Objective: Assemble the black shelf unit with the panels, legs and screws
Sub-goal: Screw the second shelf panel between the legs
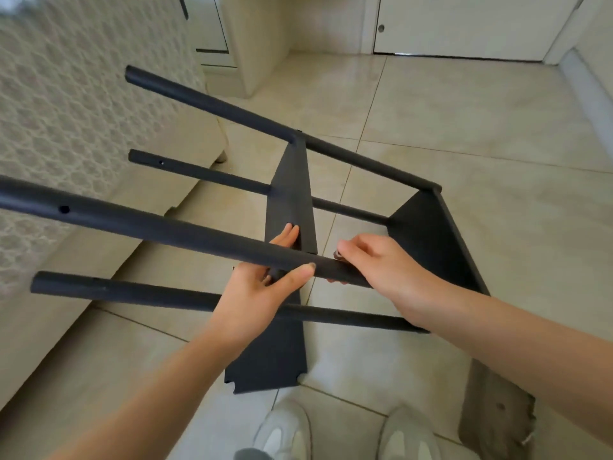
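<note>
The shelf unit is part-built and lies tipped on its side, held just above the tiled floor, approx. centre of the room.

Four legs are on and run out to the left. The end panel at the right looks joined to all four. The middle panel meets the two far legs, but its near end w/ the notched corners hangs past the near legs. I'd say it's not seated there yet, though I can't be sure.

The left hand has its grip round the near upper leg, thumb on top and fingers behind against the middle panel. The right hand is curled at the same leg just right of that panel, pinching a small shiny bit, prob. a screw.

My guess is he or she is fixing the middle panel to this leg. Open holes near the legs' left ends suggest at least one more panel is still to go on, so it's maybe halfway.

Left of it is a sofa w/ a patterned cover. Near me are the person's pale shoes, w/ a torn bit of cardboard at the right. A door is at the far side.
</note>
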